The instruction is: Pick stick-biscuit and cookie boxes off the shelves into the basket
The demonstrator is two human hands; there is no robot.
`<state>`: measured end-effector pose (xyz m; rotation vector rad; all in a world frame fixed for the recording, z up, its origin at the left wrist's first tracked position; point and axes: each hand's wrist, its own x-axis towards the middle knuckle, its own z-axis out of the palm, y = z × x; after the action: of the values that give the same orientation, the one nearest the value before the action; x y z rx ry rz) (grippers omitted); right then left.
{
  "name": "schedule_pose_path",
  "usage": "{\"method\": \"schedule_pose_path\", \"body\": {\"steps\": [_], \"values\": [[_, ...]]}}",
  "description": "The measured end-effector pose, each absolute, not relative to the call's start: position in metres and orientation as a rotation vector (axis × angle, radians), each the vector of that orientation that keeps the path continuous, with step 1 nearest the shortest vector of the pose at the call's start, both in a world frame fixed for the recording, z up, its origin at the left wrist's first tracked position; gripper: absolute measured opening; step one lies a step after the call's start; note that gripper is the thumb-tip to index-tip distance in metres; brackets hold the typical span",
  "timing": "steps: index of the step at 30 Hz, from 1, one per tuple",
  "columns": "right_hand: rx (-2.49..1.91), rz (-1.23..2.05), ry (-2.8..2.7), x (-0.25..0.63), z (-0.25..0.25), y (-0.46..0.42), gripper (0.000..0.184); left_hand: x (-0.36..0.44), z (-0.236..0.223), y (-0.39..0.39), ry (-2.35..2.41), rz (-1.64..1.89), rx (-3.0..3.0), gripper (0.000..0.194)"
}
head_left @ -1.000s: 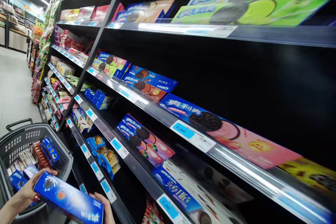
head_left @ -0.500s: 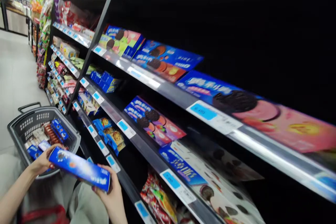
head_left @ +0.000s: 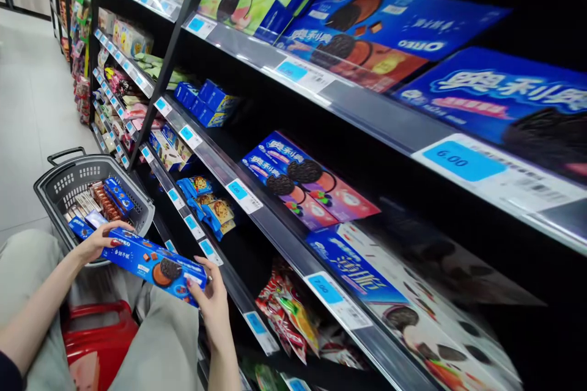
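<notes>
In the head view, a long blue cardboard box of chocolate sandwich biscuits [head_left: 153, 263] is held level between both hands, printed face turned upward, apparently so that it can be read. The left hand [head_left: 98, 241] is closed over the box's far end, thumb on top and fingers wrapped underneath; the right hand [head_left: 213, 302] is clamped on the near end, fingers curled around the edge. The box is kept above the lap, just beside a grey plastic shopping basket [head_left: 55, 183], in which smaller packets are already laid. A red plastic basket [head_left: 98, 333] is seen below the knees. To the right, black metal shelves [head_left: 284, 238] are stocked with flat biscuit boxes, tilted forward so their fronts face the aisle, behind blue price labels [head_left: 452, 160].
</notes>
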<state>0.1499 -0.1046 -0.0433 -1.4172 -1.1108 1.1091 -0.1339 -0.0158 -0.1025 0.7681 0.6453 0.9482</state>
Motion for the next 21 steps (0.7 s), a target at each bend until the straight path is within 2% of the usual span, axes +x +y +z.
{"method": "schedule_pose_path", "body": {"steps": [6,13,16,21], "values": [[-1.557,1.235,-0.838,0.148,-0.053,-0.092,0.050,-0.126,-0.105,-0.016,0.750,0.785,0.682,0.042],[-1.467,1.309,-0.827,0.149,-0.059,-0.092,0.049,-0.127,-0.119,-0.015,0.837,0.759,0.512,0.032],[-1.380,1.370,-0.911,0.151,-0.058,-0.094,0.054,-0.126,-0.122,-0.015,0.884,0.706,0.430,0.034],[-1.516,1.331,-0.818,0.149,-0.061,-0.090,0.059,-0.126,-0.120,-0.016,0.899,0.601,0.422,0.042]]}}
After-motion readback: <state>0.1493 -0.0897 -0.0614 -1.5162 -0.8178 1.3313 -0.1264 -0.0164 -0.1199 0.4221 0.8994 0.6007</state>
